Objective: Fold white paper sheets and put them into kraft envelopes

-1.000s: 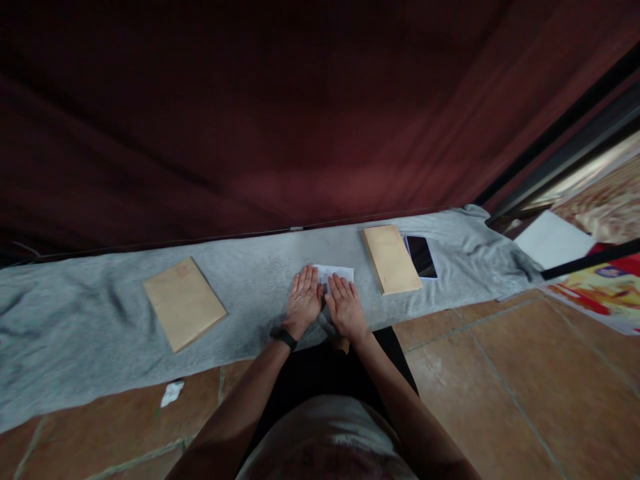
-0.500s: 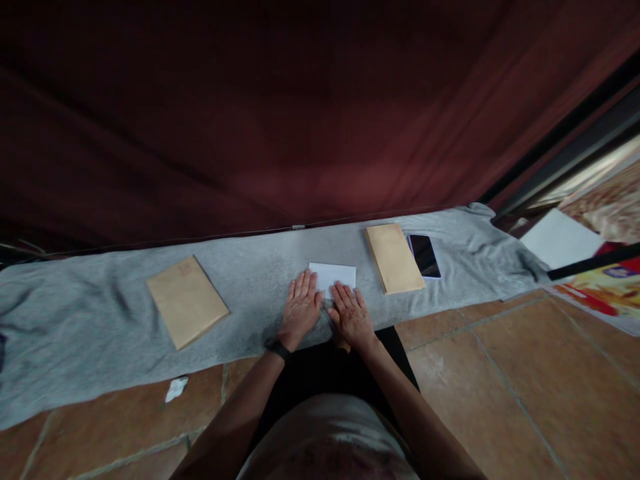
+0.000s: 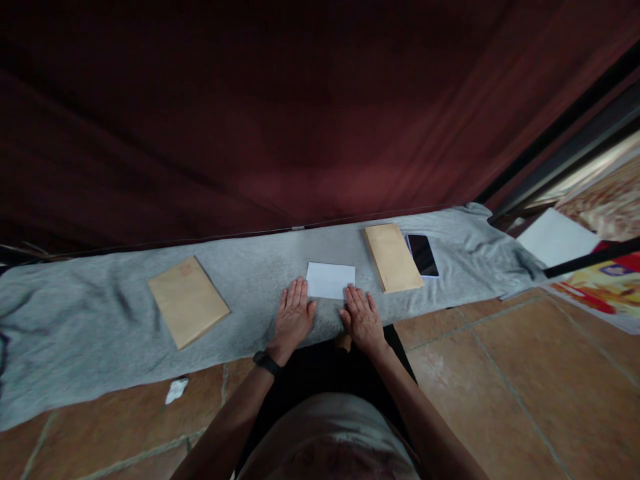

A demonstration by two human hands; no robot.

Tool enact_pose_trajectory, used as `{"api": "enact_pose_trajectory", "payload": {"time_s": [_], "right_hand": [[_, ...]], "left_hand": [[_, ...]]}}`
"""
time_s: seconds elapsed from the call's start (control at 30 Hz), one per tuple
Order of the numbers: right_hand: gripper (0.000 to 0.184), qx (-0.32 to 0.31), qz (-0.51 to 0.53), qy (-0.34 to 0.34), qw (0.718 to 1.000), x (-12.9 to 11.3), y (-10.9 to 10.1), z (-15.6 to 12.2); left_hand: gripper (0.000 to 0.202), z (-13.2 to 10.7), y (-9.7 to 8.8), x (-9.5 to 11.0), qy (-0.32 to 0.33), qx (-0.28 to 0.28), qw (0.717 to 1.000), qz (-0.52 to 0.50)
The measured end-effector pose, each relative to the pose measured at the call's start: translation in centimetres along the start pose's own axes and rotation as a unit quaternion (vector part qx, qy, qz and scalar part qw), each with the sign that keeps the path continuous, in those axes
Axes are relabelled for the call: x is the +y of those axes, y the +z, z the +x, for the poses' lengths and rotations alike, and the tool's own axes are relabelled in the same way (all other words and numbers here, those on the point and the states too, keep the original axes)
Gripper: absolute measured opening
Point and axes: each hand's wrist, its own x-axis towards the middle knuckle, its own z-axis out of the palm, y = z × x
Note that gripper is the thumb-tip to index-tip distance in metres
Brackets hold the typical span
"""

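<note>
A small folded white paper (image 3: 331, 281) lies flat on the grey cloth (image 3: 90, 320) in front of me. My left hand (image 3: 293, 318) rests flat on the cloth just left of and below the paper, fingers stretched out, a dark band on its wrist. My right hand (image 3: 363, 319) lies flat just right of and below the paper, fingers stretched out too. Neither hand holds anything; their fingertips are at the paper's lower corners.
One brown envelope (image 3: 188, 301) lies on the cloth to the left, another (image 3: 393, 257) to the right beside a dark phone (image 3: 423, 255). A dark red curtain hangs behind. A paper scrap (image 3: 177, 390) lies on the tiled floor. White sheet (image 3: 555, 237) and colourful print at far right.
Both hands have slid back toward me and apart, off the white paper, which now shows whole.
</note>
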Motion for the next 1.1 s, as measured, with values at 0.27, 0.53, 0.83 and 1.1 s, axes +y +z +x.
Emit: {"api": "enact_pose_trajectory", "payload": {"time_s": [0.27,0.53,0.83,1.1], "right_hand": [[0.056,-0.001,-0.012,0.001,1.000,0.0,0.0,-0.1],[0.056,-0.007,-0.010,0.002,1.000,0.0,-0.1,0.0],[0.056,-0.007,0.001,0.009,1.000,-0.1,-0.2,0.0],[0.051,-0.021,0.046,0.034,0.998,-0.3,-0.4,1.9]], "left_hand": [[0.057,1.0,-1.4,2.2,0.113,-0.028,0.992,-0.044],[0.059,3.0,0.0,3.3,0.107,-0.053,0.992,-0.044],[0.059,4.9,0.9,3.5,0.065,-0.060,0.995,-0.045],[0.059,4.9,1.0,3.5,0.067,-0.048,0.996,-0.033]]}}
